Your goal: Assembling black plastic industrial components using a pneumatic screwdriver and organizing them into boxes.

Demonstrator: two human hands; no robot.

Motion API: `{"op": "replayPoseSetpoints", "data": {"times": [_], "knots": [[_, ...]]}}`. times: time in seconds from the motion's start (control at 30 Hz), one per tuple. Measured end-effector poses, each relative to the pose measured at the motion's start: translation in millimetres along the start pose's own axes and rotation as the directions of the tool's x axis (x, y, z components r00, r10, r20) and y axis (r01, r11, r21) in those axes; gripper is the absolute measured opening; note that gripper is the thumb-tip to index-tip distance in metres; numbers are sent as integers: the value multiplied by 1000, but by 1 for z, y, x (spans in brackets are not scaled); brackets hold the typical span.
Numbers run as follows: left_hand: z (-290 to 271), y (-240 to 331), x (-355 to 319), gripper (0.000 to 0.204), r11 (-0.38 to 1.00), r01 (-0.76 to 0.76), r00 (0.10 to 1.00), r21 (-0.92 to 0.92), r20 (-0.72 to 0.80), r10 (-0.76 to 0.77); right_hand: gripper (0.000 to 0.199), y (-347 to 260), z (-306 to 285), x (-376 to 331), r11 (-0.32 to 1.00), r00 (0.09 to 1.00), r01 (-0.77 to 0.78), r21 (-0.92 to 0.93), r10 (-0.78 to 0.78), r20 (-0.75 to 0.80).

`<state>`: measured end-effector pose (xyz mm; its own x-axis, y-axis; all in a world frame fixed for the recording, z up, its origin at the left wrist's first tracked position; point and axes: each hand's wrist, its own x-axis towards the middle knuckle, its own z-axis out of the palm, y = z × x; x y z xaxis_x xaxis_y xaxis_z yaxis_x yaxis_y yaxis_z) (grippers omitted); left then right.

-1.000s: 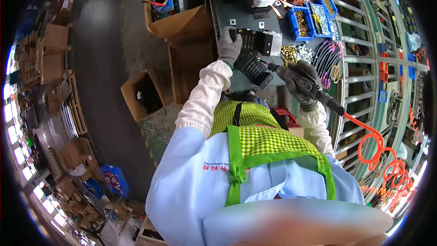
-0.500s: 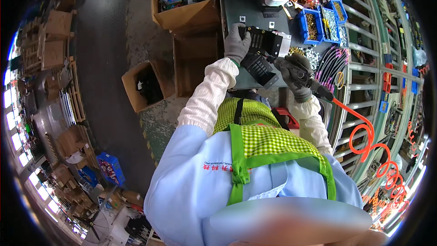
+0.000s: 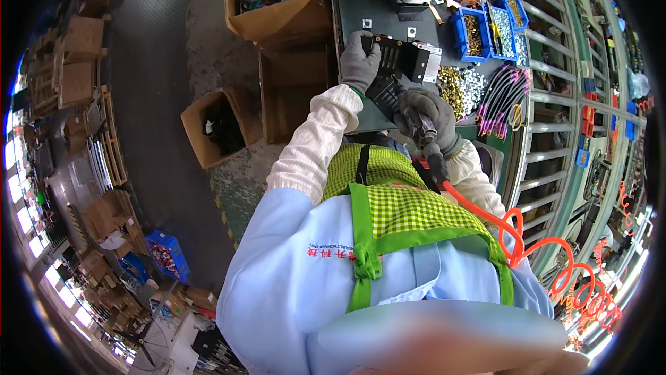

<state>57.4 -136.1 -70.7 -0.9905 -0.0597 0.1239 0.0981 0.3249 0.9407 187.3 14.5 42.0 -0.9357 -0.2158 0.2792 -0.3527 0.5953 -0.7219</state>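
My left hand (image 3: 359, 63), in a grey glove, is closed on the left edge of a black slotted metal bracket (image 3: 393, 54) lying on the dark worktable (image 3: 395, 22). A white-sided block (image 3: 431, 63) sits at the bracket's right end. My right hand (image 3: 429, 113), gloved too, is wrapped round an air screwdriver (image 3: 426, 126) fed by a coiled orange hose (image 3: 479, 217). The tool's front end is at the bracket's near part, which my right hand partly covers. Its tip is hidden, so I cannot tell whether it touches a screw.
Loose brass and silver fasteners (image 3: 463, 89) lie right of the bracket, beside a bundle of black cables (image 3: 505, 97). Blue bins (image 3: 472, 36) of small parts stand behind them. Cardboard boxes (image 3: 291, 94) are left of the table; a roller rack (image 3: 551, 101) runs along the right.
My right hand has moved left and slightly nearer with the air screwdriver, which now points more steeply away from me. The orange hose has swung nearer and left. My left hand keeps its grip.
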Motion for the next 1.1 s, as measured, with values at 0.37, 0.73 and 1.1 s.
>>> {"op": "replayPoseSetpoints", "data": {"times": [0.37, 0.73, 1.1], "knots": [[0, -2, 1, 26, 999, -16, 1000, 39, 3, 16, 50, 3, 4, 1, 999, 999, -3, -40, 1, -54], [-4, -3, 6, 39, 990, 115, 986, 86, 115, -124, 44, 6, -4, 0, 998, 996, -46, 39, 49, -80], [-24, 62, 6, 58, 699, -568, 785, 434, 543, 300, 50, 17, -41, 29, 989, 908, 24, 145, 39, -417]]}}
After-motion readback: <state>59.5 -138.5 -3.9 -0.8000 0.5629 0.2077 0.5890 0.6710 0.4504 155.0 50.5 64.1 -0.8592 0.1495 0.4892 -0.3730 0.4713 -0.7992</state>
